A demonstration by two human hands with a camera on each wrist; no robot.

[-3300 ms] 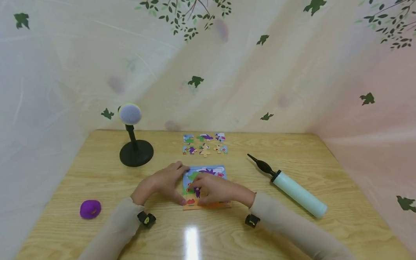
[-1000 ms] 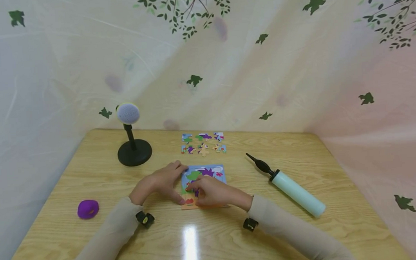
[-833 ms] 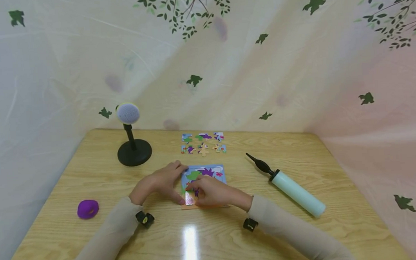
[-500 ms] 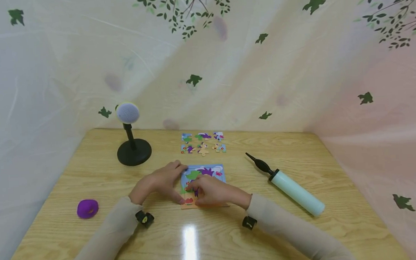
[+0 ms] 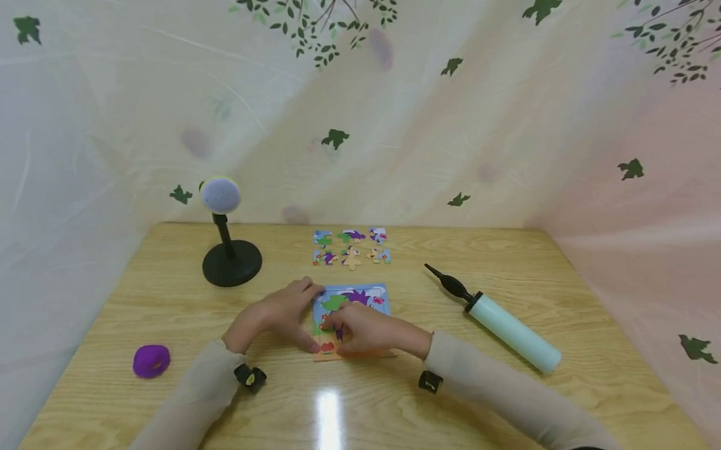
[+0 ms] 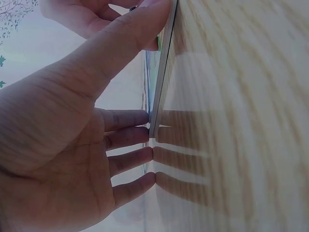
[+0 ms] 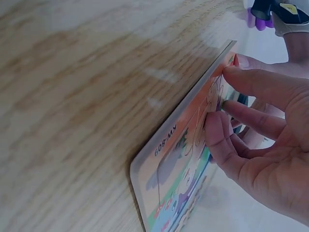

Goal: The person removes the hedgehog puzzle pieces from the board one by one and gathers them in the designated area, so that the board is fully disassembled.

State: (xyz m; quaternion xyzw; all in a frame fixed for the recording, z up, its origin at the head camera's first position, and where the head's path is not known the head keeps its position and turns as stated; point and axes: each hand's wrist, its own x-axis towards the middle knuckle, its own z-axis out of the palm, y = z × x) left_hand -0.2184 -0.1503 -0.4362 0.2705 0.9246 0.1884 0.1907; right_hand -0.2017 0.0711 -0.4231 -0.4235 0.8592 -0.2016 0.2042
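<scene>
While the left hand (image 5: 282, 314) is bracing the left side of the puzzle board (image 5: 364, 288) with outstretched fingers, the right hand (image 5: 362, 327) is bending over its near-left part, seemingly easing a piece; whether it is gripping one, I cannot tell. The puzzle board is lying on the worktop (image 5: 376, 414), six loose pieces (image 5: 351, 255) resting beyond it. The next move is probably calling for gentle fingertip control. The earlier silvery glint in its near-left corner is no longer showing.

Right fingers (image 5: 337, 320) hide part of the puzzle board (image 5: 373, 298) — both sleeves (image 5: 186, 404) (head view) cut off below.
</scene>
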